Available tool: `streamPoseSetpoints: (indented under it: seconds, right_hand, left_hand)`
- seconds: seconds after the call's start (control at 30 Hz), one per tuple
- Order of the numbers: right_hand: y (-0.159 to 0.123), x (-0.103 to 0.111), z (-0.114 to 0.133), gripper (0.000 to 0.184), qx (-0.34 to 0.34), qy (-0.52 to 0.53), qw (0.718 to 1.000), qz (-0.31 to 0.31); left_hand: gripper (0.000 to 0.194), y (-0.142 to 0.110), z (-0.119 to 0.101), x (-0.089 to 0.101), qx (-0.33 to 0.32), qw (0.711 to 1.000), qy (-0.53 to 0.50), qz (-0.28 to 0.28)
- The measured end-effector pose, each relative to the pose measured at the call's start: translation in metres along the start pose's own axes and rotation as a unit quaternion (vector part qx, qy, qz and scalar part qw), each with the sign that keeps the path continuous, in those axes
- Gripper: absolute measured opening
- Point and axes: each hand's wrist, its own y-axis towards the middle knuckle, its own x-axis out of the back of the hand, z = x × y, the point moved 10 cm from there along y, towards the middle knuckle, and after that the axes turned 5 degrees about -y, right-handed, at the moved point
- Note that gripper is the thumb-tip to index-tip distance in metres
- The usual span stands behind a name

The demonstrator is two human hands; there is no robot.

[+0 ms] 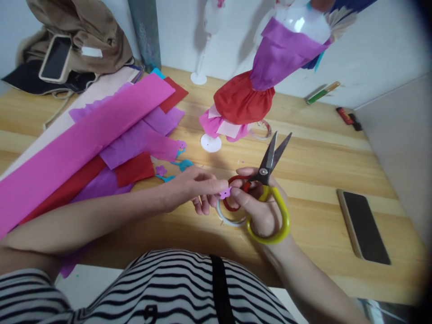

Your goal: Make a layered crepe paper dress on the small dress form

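My left hand is closed, with thumb and finger pinching the edge of a small pink-purple paper flower. Across from it, the thumb of my right hand touches the flower's other side. That right hand also has a pair of scissors hooked on it, the yellow loop around the hand, the red loop by the fingers and the blades parted and pointing away. Beneath the hands lies a roll of white tape. To the left, another paper flower and blue cut paper pieces rest on the table.
Long crepe paper sheets cover the left of the wooden table. A doll in a paper dress stands ahead, beside a clear tape roll. A phone lies right; a brown bag and second phone sit back left.
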Motion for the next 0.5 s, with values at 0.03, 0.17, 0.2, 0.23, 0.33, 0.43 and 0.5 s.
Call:
streamPoseSetpoints:
  seconds: [0.03, 0.17, 0.2, 0.23, 0.33, 0.43, 0.5]
  right_hand:
    - [0.001, 0.0, 0.0, 0.028, 0.003, 0.001, 1.0, 0.001]
    - [0.002, -0.002, -0.007, 0.03, -0.018, -0.007, 1.0, -0.005]
    - [0.001, -0.002, -0.009, 0.031, -0.026, -0.004, 1.0, -0.006]
    - [0.001, -0.002, -0.01, 0.032, -0.031, 0.001, 0.999, -0.006]
    - [-0.001, -0.006, -0.008, 0.031, -0.018, 0.016, 0.999, 0.023]
    - [-0.006, -0.015, -0.008, 0.029, -0.009, 0.036, 0.994, 0.099]
    - [-0.012, -0.023, -0.015, 0.035, -0.029, 0.052, 0.986, 0.158]
  left_hand:
    - [0.036, 0.0, 0.003, -0.001, 0.008, 1.0, 0.015, -0.004]
    - [0.024, 0.0, 0.003, 0.004, 0.008, 0.997, 0.046, -0.058]
    - [0.023, 0.0, 0.001, 0.006, 0.003, 0.996, 0.045, -0.075]
    - [0.022, 0.0, 0.0, 0.009, -0.002, 0.995, 0.043, -0.09]
    - [0.022, -0.001, -0.006, 0.014, -0.017, 0.993, 0.036, -0.114]
    - [0.02, -0.003, -0.012, 0.017, -0.028, 0.991, 0.039, -0.125]
    - [0.021, -0.004, -0.017, 0.019, -0.042, 0.989, 0.043, -0.133]
